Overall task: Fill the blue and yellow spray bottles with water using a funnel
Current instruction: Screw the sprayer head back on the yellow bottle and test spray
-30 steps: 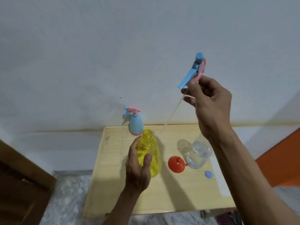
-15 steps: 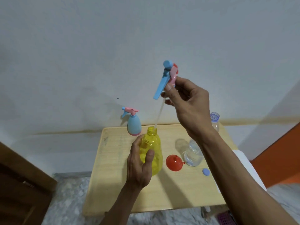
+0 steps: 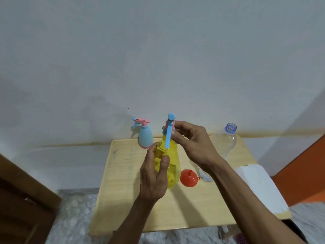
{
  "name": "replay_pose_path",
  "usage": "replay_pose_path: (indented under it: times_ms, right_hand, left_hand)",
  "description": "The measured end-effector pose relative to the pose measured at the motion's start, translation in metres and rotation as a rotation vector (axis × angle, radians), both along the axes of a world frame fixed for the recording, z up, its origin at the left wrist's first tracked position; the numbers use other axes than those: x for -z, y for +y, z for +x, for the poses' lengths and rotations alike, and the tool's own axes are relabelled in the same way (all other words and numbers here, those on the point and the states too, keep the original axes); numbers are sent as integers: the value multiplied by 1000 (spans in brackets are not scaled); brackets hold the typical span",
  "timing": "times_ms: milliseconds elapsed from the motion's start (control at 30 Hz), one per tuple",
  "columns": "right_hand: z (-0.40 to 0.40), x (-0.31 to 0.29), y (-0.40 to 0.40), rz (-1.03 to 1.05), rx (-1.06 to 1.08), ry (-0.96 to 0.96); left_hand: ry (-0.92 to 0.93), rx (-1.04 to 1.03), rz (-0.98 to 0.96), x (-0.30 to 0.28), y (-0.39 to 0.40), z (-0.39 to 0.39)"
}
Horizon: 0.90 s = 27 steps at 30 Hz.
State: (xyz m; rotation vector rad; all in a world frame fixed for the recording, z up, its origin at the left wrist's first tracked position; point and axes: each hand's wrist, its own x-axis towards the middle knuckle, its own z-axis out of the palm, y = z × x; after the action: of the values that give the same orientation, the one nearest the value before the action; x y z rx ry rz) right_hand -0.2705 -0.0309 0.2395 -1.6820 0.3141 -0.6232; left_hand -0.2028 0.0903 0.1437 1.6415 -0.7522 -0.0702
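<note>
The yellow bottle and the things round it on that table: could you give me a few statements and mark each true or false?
1. The left hand grips the yellow bottle. True.
2. The right hand holds the spray head at the yellow bottle's neck. True.
3. The red funnel sits in the blue spray bottle. False: it lies on the table, beside the yellow bottle.
4. The clear bottle is capped. False: its mouth is open.
5. The blue spray bottle has no spray head. False: it is fitted.
</note>
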Motion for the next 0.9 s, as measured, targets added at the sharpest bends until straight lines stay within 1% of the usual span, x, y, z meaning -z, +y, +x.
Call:
replay_pose_path:
  times_ms: [233, 500, 733, 833, 900]
  right_hand:
    - [-1, 6, 0, 10, -7, -17]
    - [2, 10, -2, 20, 48, -28]
    - [5, 11, 4, 73, 108, -46]
    - [6, 12, 7, 66, 107, -30]
    - [6, 11, 10, 101, 97, -39]
  left_hand:
    - [16, 21, 7, -4, -2, -1]
    - [25, 16, -2, -8, -3, -1]
    - [13, -7, 22, -10, -5, 3]
    - [16, -10, 13, -11, -6, 3]
    - [25, -18, 10, -13, -7, 3]
